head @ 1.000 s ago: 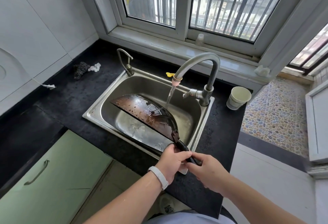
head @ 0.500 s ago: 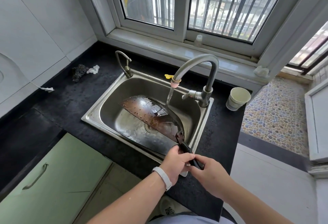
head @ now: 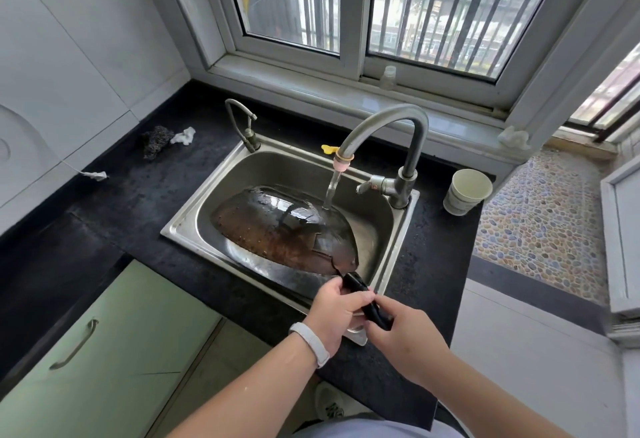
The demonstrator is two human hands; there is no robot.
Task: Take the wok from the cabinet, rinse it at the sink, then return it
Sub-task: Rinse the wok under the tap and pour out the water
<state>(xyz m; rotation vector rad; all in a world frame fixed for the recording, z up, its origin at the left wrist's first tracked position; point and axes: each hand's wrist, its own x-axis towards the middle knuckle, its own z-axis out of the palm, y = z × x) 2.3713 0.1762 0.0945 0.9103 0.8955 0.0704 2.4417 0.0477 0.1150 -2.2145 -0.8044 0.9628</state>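
A dark, rust-brown wok (head: 277, 229) lies in the steel sink (head: 187, 226) with its rounded underside turned up. Water runs from the curved tap (head: 391, 125) onto the wok's right side. Its black handle (head: 367, 299) sticks out over the sink's front edge. My left hand (head: 334, 309), with a white band on the wrist, grips the handle close to the wok. My right hand (head: 401, 340) grips the handle's outer end.
A black counter (head: 114, 202) surrounds the sink. A paper cup (head: 465, 191) stands right of the tap. A dark scourer (head: 154, 141) and a white scrap lie at the back left. A green cabinet door (head: 104, 351) is below. A small second tap (head: 242, 125) stands at the sink's back left.
The wok has turned over from standing on edge, so its underside now faces up under the running water. Both hands kept their hold on the handle.
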